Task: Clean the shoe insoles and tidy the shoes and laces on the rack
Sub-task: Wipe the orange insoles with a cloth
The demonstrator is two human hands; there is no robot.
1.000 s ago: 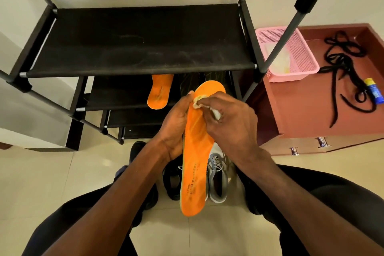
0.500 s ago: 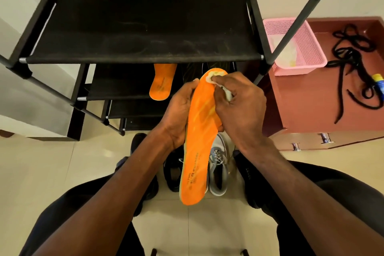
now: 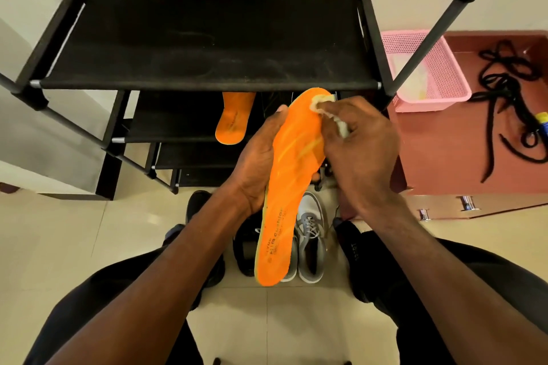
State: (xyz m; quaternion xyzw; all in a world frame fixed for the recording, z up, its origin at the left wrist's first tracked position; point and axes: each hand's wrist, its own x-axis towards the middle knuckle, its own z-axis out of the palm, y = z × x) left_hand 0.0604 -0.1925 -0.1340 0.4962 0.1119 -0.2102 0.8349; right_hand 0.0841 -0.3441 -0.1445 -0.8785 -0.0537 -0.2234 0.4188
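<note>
My left hand (image 3: 255,163) grips a long orange insole (image 3: 289,184) from its left edge, holding it up in front of the black shoe rack (image 3: 207,41). My right hand (image 3: 358,145) pinches a small pale cloth (image 3: 321,104) and presses it on the insole's toe end. A second orange insole (image 3: 232,121) lies on a lower shelf of the rack. Below my hands, grey shoes (image 3: 311,240) and a black shoe (image 3: 246,246) stand on the tiled floor. Black laces (image 3: 510,98) lie tangled on the brown cabinet top at the right.
A pink mesh basket (image 3: 430,68) sits on the brown cabinet (image 3: 462,157) right of the rack, with a blue and yellow tube (image 3: 542,124) at the far right edge. My knees frame the shoes on both sides.
The cloth in my right hand has slid up along the insole towards its toe tip. My left hand keeps the same hold.
</note>
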